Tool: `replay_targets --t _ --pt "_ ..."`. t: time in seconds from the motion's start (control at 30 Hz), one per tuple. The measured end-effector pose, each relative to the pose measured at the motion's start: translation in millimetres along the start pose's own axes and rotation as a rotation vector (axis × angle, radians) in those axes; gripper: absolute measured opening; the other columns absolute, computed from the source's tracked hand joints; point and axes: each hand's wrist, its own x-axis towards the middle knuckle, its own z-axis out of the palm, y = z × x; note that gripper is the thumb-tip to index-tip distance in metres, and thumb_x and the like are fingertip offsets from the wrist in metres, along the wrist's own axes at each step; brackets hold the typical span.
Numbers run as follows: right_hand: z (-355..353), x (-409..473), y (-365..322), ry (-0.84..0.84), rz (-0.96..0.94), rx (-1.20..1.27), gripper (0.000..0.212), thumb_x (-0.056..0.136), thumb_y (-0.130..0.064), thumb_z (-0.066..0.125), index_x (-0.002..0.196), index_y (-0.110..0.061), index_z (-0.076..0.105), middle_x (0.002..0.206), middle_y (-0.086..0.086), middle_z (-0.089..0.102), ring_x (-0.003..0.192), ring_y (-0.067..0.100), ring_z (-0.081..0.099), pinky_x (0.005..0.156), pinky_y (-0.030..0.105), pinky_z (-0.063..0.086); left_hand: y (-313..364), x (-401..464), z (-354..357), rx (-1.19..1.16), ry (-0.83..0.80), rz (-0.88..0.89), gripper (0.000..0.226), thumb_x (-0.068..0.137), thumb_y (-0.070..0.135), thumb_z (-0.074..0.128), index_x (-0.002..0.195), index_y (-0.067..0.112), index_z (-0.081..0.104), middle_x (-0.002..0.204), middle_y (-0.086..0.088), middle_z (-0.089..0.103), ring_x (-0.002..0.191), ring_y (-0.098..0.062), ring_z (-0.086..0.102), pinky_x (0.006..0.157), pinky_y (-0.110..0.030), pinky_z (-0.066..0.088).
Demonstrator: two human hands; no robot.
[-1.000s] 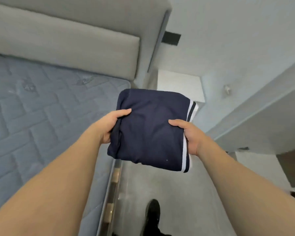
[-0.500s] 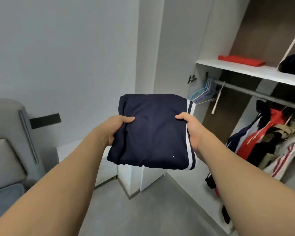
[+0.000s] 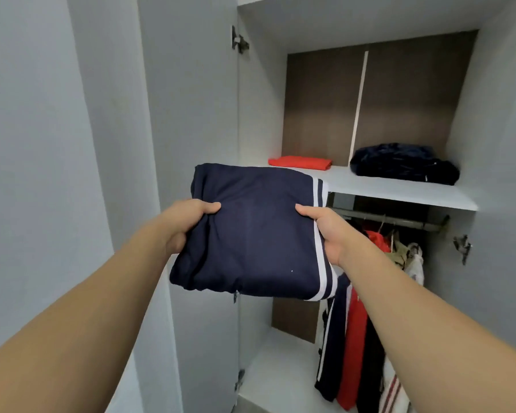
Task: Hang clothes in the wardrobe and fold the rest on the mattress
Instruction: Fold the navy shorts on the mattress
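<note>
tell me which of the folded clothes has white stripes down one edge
The folded navy garment gripped by both hands, left hand and right hand. The flat red folded garment and the dark rumpled bundle on the white wardrobe shelf show no stripes.

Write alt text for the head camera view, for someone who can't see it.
Both hands, left hand and right hand, hold a folded navy garment toward an open wardrobe shelf bearing a red folded item and a dark bundle. Clothes hang below.

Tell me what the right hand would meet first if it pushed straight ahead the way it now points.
Probably the front edge of the white shelf, since the right hand grips the folded navy garment just below it; depth is unclear.
</note>
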Motion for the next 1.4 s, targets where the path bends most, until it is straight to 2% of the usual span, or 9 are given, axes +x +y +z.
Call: replay_targets --t 0.2,0.53,0.7,0.83,0.97,1.1,1.23,1.33,1.4 --pt "-25 31 -39 0.227 -0.091 -0.033 0.03 0.095 -0.037 0.063 0.117 -0.018 0.069 0.106 0.003 0.075 0.094 0.02 0.073 0.071 0.031 0.057 50 87 45 0.057 -0.165 0.031 0.02 0.09 0.022 0.07 0.104 0.009 0.067 0.083 -0.006 0.077 0.083 -0.027 0.072 0.064 -0.033 0.055" --pt "-125 106 -119 0.463 -0.195 -0.1 0.031 0.094 -0.039 0.062 0.112 -0.014 0.071 0.101 0.003 0.076 0.087 0.018 0.074 0.073 0.031 0.055 122 217 176 0.136 -0.307 0.116 0.037 0.088 0.02 0.071 0.12 0.006 0.062 0.1 -0.011 0.072 0.086 -0.029 0.067 0.061 -0.033 0.049" --pt "-161 185 -167 0.455 -0.204 -0.119 0.028 0.097 -0.036 0.059 0.11 -0.014 0.07 0.093 0.002 0.077 0.076 0.015 0.075 0.054 0.021 0.055 167 294 216 0.164 -0.275 0.151 0.035 0.089 0.021 0.07 0.12 0.006 0.063 0.091 -0.01 0.072 0.08 -0.029 0.068 0.057 -0.032 0.049" --pt "-174 262 -205 0.455 -0.174 -0.124 0.03 0.097 -0.034 0.06 0.113 -0.011 0.07 0.097 0.005 0.077 0.086 0.021 0.073 0.069 0.031 0.055 212 356 230 0.182 -0.208 0.185 0.037 0.09 0.024 0.071 0.121 0.006 0.062 0.091 -0.011 0.072 0.079 -0.028 0.068 0.058 -0.032 0.05" --pt "-180 340 -237 0.455 -0.163 -0.15 0.031 0.098 -0.032 0.059 0.116 -0.009 0.067 0.103 0.009 0.074 0.085 0.023 0.069 0.068 0.033 0.052 250 427 240 0.27 -0.166 0.221 0.04 0.091 0.03 0.069 0.122 0.006 0.061 0.088 -0.009 0.068 0.077 -0.027 0.064 0.059 -0.034 0.046" --pt "-189 420 -268 0.458 -0.229 -0.183 0.037 0.1 -0.031 0.054 0.126 -0.006 0.063 0.116 0.011 0.069 0.094 0.024 0.066 0.081 0.033 0.051 279 505 251 0.343 -0.159 0.254 0.046 0.094 0.034 0.066 0.129 0.006 0.056 0.101 -0.013 0.067 0.093 -0.032 0.062 0.082 -0.041 0.049" --pt "-202 488 -263 0.467 -0.165 -0.226 0.037 0.1 -0.028 0.052 0.126 -0.004 0.063 0.117 0.012 0.069 0.095 0.025 0.066 0.08 0.032 0.052 283 575 249 0.481 -0.198 0.206 0.039 0.096 0.036 0.061 0.118 0.005 0.057 0.095 -0.015 0.066 0.083 -0.033 0.06 0.065 -0.041 0.043" --pt "-202 516 -235 0.388 -0.019 -0.236 0.03 0.096 -0.021 0.051 0.116 -0.005 0.066 0.102 0.012 0.072 0.078 0.025 0.069 0.066 0.029 0.055 260 611 234 0.654 -0.253 0.177 0.037 0.099 0.031 0.056 0.124 0.003 0.059 0.112 -0.019 0.065 0.106 -0.037 0.061 0.079 -0.041 0.043" --pt "-196 526 -211 0.331 0.106 -0.246 0.028 0.091 -0.022 0.054 0.113 -0.01 0.067 0.109 0.009 0.07 0.083 0.025 0.068 0.074 0.029 0.054 238 624 219 0.781 -0.295 0.146 0.035 0.101 0.03 0.053 0.126 0.005 0.058 0.104 -0.018 0.068 0.11 -0.036 0.059 0.087 -0.04 0.041"
